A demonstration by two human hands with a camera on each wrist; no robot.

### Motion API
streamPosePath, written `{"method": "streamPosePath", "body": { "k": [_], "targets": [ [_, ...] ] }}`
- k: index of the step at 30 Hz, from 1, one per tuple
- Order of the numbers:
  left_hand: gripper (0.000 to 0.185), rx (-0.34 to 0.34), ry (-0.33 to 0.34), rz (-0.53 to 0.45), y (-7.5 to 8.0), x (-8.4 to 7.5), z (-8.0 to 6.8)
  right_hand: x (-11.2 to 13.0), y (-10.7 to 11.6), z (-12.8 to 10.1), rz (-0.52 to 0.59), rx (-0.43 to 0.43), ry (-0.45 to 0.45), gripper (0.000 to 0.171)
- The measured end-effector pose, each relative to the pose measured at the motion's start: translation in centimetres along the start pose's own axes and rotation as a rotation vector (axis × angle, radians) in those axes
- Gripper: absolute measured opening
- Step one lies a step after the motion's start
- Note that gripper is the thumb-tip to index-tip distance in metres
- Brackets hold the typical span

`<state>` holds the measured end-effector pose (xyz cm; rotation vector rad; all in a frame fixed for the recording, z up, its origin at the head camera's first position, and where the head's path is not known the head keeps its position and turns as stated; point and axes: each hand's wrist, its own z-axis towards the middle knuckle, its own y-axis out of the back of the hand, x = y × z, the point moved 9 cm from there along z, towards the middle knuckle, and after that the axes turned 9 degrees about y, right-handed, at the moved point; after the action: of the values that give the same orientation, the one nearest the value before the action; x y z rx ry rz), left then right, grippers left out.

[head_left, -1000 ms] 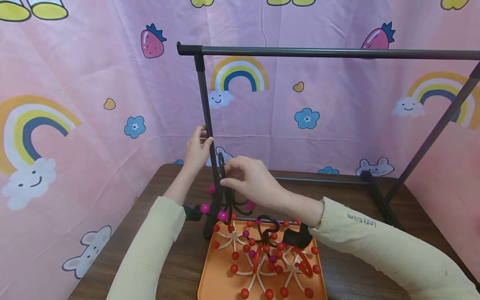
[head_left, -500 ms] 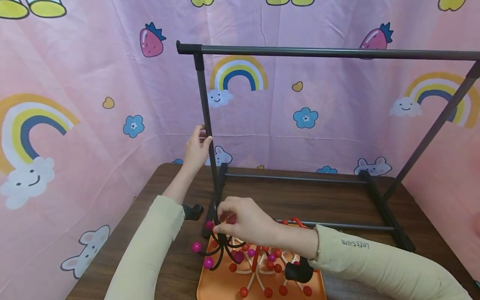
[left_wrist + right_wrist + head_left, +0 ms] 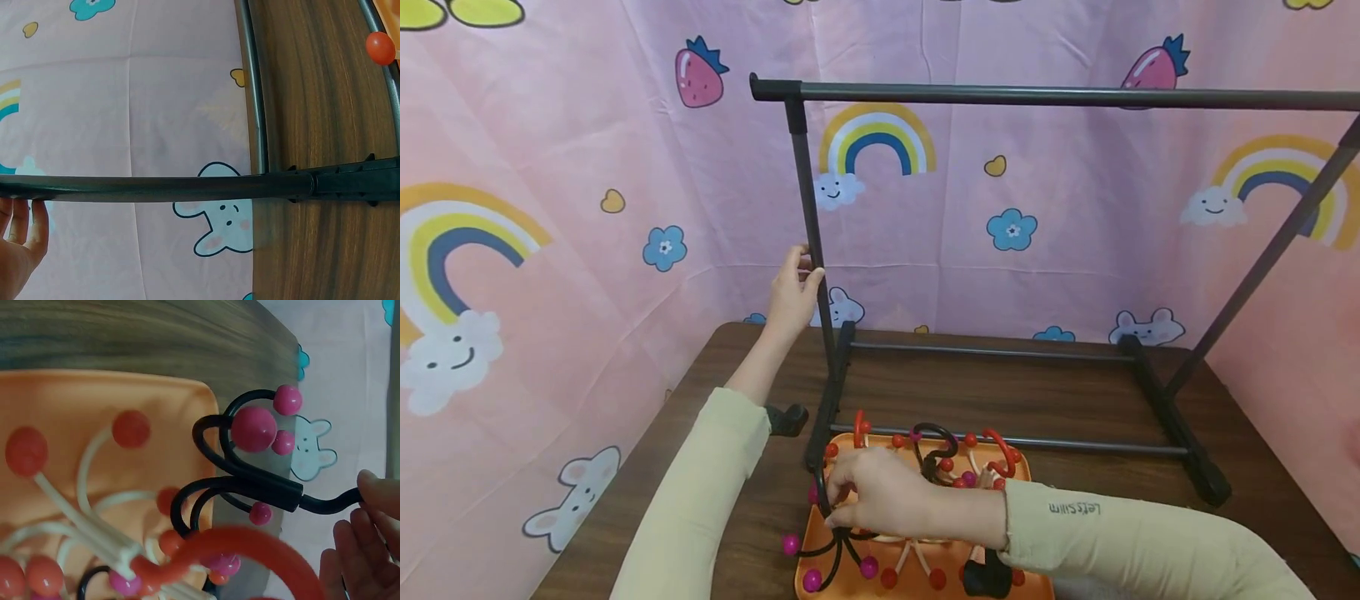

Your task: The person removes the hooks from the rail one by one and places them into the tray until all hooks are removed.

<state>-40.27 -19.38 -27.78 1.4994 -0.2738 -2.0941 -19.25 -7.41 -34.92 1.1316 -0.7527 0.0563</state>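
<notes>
Down comes the right hand (image 3: pixel 880 500), and the black hanger with pink balls (image 3: pixel 831 546) that it pinches by the hook now hangs over the front left corner of the orange tray (image 3: pixel 816 533), low over the heap of red-balled hangers (image 3: pixel 955 471). Left hand (image 3: pixel 793 287) keeps its grip curled round the rack's upright pole (image 3: pixel 808 217). Dark wooden bench (image 3: pixel 715 467), pink cartoon curtain (image 3: pixel 550 208) close on three sides; open wood lies right of the tray.
</notes>
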Motion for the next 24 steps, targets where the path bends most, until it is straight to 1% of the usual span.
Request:
{"method": "streamPosePath", "body": {
  "k": [3,5,12,15,18,21,24],
  "targets": [
    [0.035,0.002,-0.001,0.004,-0.2,0.0,0.1,-0.2,-0.9,-0.2,-0.050,0.024,-0.008,0.011],
    [0.035,0.001,0.002,0.001,-0.2,0.1,0.1,-0.2,-1.3,-0.4,-0.108,0.027,0.001,0.011],
    [0.034,-0.007,0.016,-0.017,-0.2,0.3,0.2,0.3,-2.4,-0.8,-0.351,0.027,0.114,0.012],
    [0.034,-0.009,0.016,-0.021,-0.3,0.3,0.2,0.3,-2.9,-0.9,-0.436,0.047,0.131,0.012],
    [0.033,-0.018,0.016,-0.027,-0.3,0.3,0.2,0.3,-3.3,-1.0,-0.477,0.076,0.129,0.012],
    [0.033,-0.024,0.015,-0.037,-0.2,0.4,0.3,0.0,-3.5,-0.9,-0.490,0.109,0.101,0.012],
    [0.035,-0.005,0.030,-0.036,-0.2,0.6,0.3,-0.2,-3.4,-1.0,-0.523,0.137,0.081,0.012]
  ]
}}
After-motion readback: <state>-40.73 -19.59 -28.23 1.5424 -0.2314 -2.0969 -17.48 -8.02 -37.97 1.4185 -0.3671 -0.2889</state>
